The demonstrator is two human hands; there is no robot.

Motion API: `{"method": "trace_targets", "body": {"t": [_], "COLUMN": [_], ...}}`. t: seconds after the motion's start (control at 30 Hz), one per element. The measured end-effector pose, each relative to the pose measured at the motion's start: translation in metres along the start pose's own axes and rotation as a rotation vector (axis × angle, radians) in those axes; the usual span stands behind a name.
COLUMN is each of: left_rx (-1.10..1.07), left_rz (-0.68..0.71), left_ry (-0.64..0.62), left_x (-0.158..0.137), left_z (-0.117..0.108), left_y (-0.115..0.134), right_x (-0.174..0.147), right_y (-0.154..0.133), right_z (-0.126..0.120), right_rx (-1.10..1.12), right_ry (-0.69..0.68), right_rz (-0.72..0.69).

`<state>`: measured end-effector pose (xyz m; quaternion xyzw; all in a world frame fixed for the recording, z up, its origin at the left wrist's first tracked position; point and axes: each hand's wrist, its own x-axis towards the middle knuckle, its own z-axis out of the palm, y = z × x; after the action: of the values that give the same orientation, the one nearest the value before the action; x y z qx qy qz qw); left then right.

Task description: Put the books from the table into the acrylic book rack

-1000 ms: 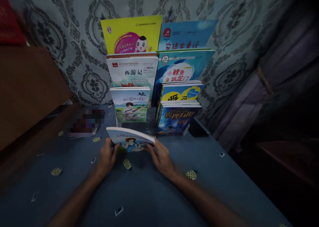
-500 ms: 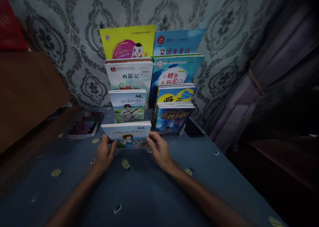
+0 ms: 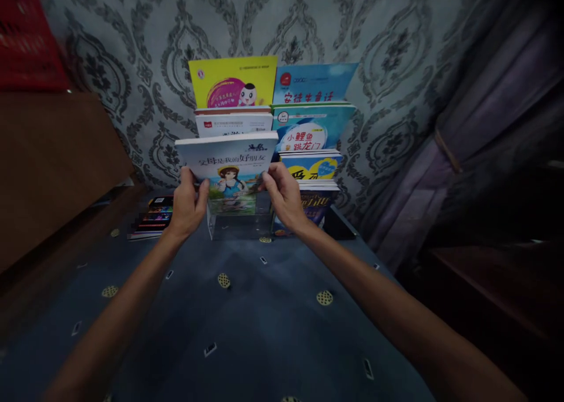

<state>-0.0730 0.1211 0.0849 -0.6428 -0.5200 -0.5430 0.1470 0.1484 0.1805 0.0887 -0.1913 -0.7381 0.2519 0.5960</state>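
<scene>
Pale-blue book point(image 3: 231, 176); left hand point(image 3: 188, 206) and right hand point(image 3: 285, 197) grip opposite sides

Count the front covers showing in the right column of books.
4, back to front: blue cover, teal cover, yellow-and-blue cover, dark cover; others may hide behind.

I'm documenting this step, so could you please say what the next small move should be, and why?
Probably lower the held book toward the transparent stand: the left hand and right hand grip its sides, its cover faces the person, and the stand's front shows below it.
</scene>
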Motion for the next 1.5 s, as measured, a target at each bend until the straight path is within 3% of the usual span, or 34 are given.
{"method": "trace_targets", "body": {"t": [0.3, 0.63, 0.93, 1.5], "left_rx": [-0.023, 0.023, 0.156, 0.171], "left_rz": [-0.018, -0.016, -0.010, -0.032], "left_ry": [-0.059, -0.092, -0.106, -0.190], "left_x": [0.002, 0.005, 0.010, 0.017], "left_z": [0.018, 0.023, 0.030, 0.031], "left_y": [-0.020, -0.030, -0.030, -0.035], "right_x": [-0.004, 0.000, 0.002, 0.014], "right_y": [0.023, 0.035, 0.037, 0.027], "right_z": [0.005, 0.008, 0.005, 0.006], "right_rx": [-0.037, -0.131, -0.446, -0.604], "right_ry": [-0.008, -0.043, -0.014, -0.157], "right_rz": [0.043, 0.053, 0.052, 0.280]}}
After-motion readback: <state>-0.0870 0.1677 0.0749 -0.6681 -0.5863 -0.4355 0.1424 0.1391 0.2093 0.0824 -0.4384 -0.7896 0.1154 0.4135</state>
